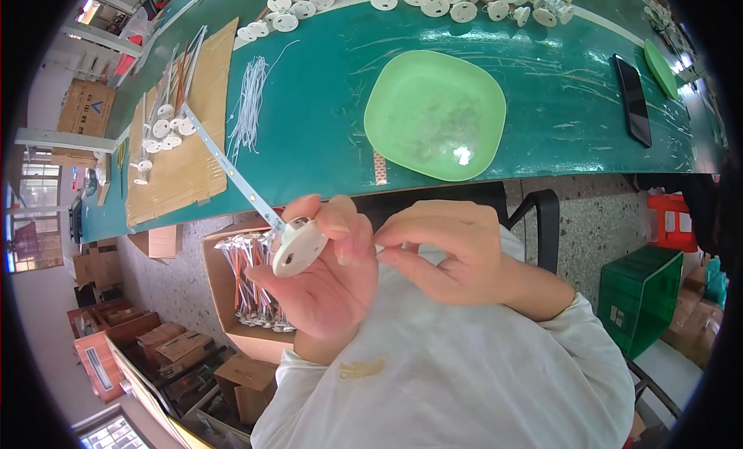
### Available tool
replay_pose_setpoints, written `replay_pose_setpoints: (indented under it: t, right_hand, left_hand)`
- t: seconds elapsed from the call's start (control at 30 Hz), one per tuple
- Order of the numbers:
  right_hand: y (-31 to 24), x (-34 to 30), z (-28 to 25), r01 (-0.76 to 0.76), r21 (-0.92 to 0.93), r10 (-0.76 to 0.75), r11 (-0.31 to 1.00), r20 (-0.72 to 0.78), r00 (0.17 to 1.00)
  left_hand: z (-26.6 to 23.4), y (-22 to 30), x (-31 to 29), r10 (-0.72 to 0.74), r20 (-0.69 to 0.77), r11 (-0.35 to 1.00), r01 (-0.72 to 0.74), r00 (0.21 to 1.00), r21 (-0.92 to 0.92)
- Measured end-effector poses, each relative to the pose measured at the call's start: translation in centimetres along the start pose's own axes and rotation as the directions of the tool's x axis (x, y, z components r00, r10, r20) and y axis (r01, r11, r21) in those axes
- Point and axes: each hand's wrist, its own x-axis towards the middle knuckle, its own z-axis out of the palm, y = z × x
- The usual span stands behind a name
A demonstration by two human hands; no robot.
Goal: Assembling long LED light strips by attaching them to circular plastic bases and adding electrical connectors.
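Note:
My left hand (pixel 329 271) is closed round a white round disc (pixel 300 248) with small slots, its flat face tilted toward me. From the disc a thin LED strip (pixel 232 173) runs up and to the left, over the table's front edge. Close beside it, my right hand (pixel 453 251) has thumb and forefinger pinched together; whatever lies between them is too small to make out. Beyond my hands a light green square-round plate (pixel 435 116) rests on the green table (pixel 325 101), with a greyish patch of tiny bits in it.
Several strip-and-disc pieces (pixel 166 128) lie on a cardboard sheet (pixel 209 85) at left, next to a bundle of white wires (pixel 249 101). More white discs (pixel 453 0) line the far side. A phone (pixel 633 101) lies at right. An open carton (pixel 220 282) of strips stands below the table.

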Motion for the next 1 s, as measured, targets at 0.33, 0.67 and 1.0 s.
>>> replay_pose_setpoints:
  t: [0.33,0.67,1.0]
  right_hand:
    - [-0.3,0.1,-0.4,0.331,-0.221,-0.360,0.917,-0.109,0.926]
    - [-0.5,0.8,0.6,0.438,-0.374,-0.518,0.818,-0.145,0.843]
    - [-0.1,0.3,1.9,0.418,-0.513,-0.586,0.750,-0.223,0.779]
  left_hand:
    - [-0.4,-1.2,-0.7,0.082,0.111,0.988,-0.095,0.990,0.120]
    - [-2.1,-2.1,-2.0,-0.004,0.069,0.987,-0.008,0.998,0.163]
    - [-2.3,-3.8,-2.8,0.000,0.072,1.000,-0.002,0.997,0.031]
